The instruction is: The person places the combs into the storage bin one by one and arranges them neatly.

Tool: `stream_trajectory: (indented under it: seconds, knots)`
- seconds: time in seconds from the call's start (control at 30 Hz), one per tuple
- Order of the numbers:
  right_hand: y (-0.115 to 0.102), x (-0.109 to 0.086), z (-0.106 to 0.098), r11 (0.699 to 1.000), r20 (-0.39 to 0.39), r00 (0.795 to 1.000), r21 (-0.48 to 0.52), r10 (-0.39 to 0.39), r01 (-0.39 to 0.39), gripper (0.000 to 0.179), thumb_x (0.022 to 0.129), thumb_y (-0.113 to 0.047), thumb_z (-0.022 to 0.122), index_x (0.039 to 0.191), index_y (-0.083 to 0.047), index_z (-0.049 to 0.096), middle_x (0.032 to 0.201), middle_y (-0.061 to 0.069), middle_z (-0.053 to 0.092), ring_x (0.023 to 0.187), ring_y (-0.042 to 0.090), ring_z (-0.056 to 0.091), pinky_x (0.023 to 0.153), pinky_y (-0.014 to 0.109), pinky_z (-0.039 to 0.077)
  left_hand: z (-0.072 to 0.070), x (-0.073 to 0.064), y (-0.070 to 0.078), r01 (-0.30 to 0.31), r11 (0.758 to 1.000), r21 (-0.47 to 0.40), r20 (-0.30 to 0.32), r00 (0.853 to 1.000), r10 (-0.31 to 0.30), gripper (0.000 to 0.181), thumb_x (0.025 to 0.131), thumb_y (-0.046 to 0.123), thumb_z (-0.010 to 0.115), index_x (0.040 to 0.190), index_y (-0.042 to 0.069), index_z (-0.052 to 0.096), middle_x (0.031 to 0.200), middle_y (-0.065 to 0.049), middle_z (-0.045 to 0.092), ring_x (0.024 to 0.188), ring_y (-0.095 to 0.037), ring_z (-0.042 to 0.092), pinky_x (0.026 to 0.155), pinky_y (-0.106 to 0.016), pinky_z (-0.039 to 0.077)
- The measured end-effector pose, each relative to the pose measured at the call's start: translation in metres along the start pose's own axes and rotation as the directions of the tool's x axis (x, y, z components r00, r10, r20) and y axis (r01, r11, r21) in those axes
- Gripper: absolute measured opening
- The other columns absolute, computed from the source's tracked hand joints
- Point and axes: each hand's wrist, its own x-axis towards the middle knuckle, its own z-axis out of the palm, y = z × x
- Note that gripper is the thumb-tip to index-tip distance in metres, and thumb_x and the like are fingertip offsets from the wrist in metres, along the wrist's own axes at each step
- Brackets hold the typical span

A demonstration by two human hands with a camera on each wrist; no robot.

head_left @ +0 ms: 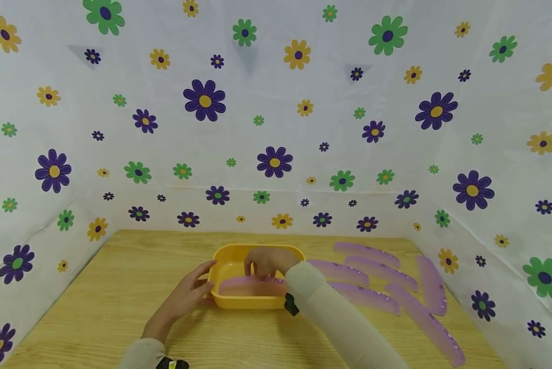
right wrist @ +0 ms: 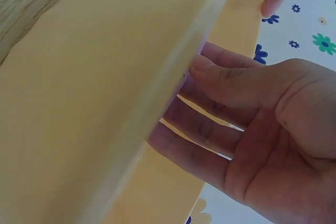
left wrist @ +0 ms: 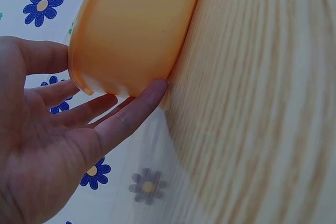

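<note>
A wood-grain tabletop (head_left: pixel 133 277) stretched left of one yellow rectangular plastic tray (head_left: pixel 248 303), its left end touched by the unclenched left hand (head_left: pixel 184 297); the right hand (head_left: pixel 269 260) pinched one translucent purple comb (head_left: pixel 239 288) inside, near the front wall; six matching combs (head_left: pixel 381 273) lay right, towards the white flower-printed sheet (head_left: pixel 239 143)

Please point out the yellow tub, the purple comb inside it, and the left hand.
Yellow tub (head_left: pixel 250 303): head view, near outer wall.
Purple comb inside it (head_left: pixel 247 288): head view, toothed part.
Left hand (head_left: pixel 187 294): head view, back of the hand.
</note>
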Motion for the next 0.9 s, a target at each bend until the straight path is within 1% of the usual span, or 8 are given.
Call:
stream_trajectory:
  seconds: [0.17, 0.27, 0.37, 0.5, 0.6, 0.63, 0.73, 0.9]
  knots:
    - [0.0008, -0.0002, 0.0007, 1.0, 0.011, 1.0, -0.005, -0.013, 0.014, 0.038, 0.092, 0.011, 0.062, 0.109, -0.021, 0.074, 0.098, 0.0, 0.065, 0.088, 0.021, 0.062, 0.084, 0.036, 0.063, -0.0006, -0.0001, -0.0004, 0.003, 1.0, -0.013, 0.003, 1.0, -0.003, 0.059, 0.105, 0.006, 0.05, 0.161, 0.005, 0.029, 0.163, -0.03, 0.03, 0.139, -0.054, 0.049, 0.088, -0.047, 0.065]
    - [0.0014, -0.0008, 0.0016, 1.0, 0.014, 1.0, -0.023, -0.02, 0.021, 0.041, 0.093, 0.012, 0.06, 0.111, -0.022, 0.075, 0.098, -0.001, 0.066, 0.089, 0.02, 0.063, 0.084, 0.035, 0.064, -0.0008, -0.0001, -0.0005, 0.001, 1.0, -0.011, 0.009, 1.0, -0.001, 0.059, 0.105, 0.006, 0.049, 0.161, 0.004, 0.029, 0.163, -0.03, 0.029, 0.139, -0.054, 0.048, 0.088, -0.047, 0.065]
    - [0.0022, -0.0012, 0.0025, 0.999, 0.02, 0.999, -0.04, -0.031, 0.032, 0.043, 0.094, 0.012, 0.059, 0.114, -0.022, 0.076, 0.098, -0.001, 0.066, 0.086, 0.017, 0.062, 0.083, 0.034, 0.064, -0.0008, -0.0001, -0.0006, -0.003, 1.0, -0.009, 0.015, 1.0, 0.003, 0.059, 0.105, 0.006, 0.049, 0.161, 0.004, 0.028, 0.163, -0.031, 0.028, 0.139, -0.055, 0.048, 0.088, -0.046, 0.065]
    - [0.0032, -0.0012, 0.0049, 1.0, 0.035, 0.999, -0.001, 0.012, -0.012, 0.039, 0.094, 0.008, 0.061, 0.113, -0.024, 0.076, 0.099, 0.0, 0.064, 0.088, 0.02, 0.061, 0.086, 0.038, 0.064, -0.0005, -0.0002, -0.0005, 0.0, 1.0, -0.006, 0.011, 1.0, 0.0, 0.06, 0.105, 0.006, 0.05, 0.161, 0.005, 0.028, 0.163, -0.03, 0.029, 0.139, -0.054, 0.049, 0.088, -0.045, 0.065]
    - [0.0036, -0.0022, 0.007, 0.998, 0.042, 0.998, 0.044, 0.053, -0.054, 0.034, 0.096, 0.002, 0.062, 0.112, -0.024, 0.076, 0.1, 0.001, 0.064, 0.094, 0.024, 0.064, 0.089, 0.042, 0.063, 0.0, -0.0005, -0.0007, 0.01, 1.0, -0.009, 0.005, 1.0, -0.01, 0.06, 0.105, 0.006, 0.05, 0.161, 0.006, 0.029, 0.163, -0.029, 0.03, 0.14, -0.053, 0.048, 0.088, -0.046, 0.064]
    - [0.0038, -0.0026, 0.0075, 0.997, 0.043, 0.998, 0.051, 0.053, -0.056, 0.032, 0.096, 0.001, 0.063, 0.113, -0.024, 0.076, 0.101, 0.002, 0.064, 0.095, 0.025, 0.064, 0.09, 0.043, 0.063, 0.0001, -0.0005, -0.0008, 0.013, 1.0, -0.011, 0.003, 1.0, -0.013, 0.06, 0.105, 0.006, 0.05, 0.161, 0.006, 0.029, 0.163, -0.029, 0.03, 0.14, -0.053, 0.048, 0.088, -0.047, 0.064]
    - [0.0042, -0.0043, 0.0071, 0.999, 0.039, 0.999, 0.041, 0.029, -0.03, 0.033, 0.096, 0.001, 0.061, 0.116, -0.022, 0.076, 0.099, 0.002, 0.066, 0.094, 0.025, 0.065, 0.089, 0.043, 0.063, 0.0003, -0.0001, -0.0011, 0.018, 1.0, -0.014, 0.001, 1.0, -0.018, 0.06, 0.105, 0.006, 0.049, 0.161, 0.007, 0.029, 0.163, -0.029, 0.029, 0.14, -0.053, 0.048, 0.088, -0.046, 0.064]
    - [0.0054, -0.0075, 0.0036, 0.999, 0.035, 0.999, 0.024, -0.036, 0.035, 0.037, 0.095, 0.005, 0.06, 0.121, -0.018, 0.074, 0.1, 0.003, 0.07, 0.089, 0.023, 0.064, 0.087, 0.044, 0.064, 0.0005, -0.0001, -0.0005, 0.031, 0.999, -0.01, -0.006, 0.999, -0.031, 0.059, 0.106, 0.007, 0.049, 0.161, 0.008, 0.029, 0.164, -0.027, 0.03, 0.14, -0.051, 0.048, 0.088, -0.044, 0.065]
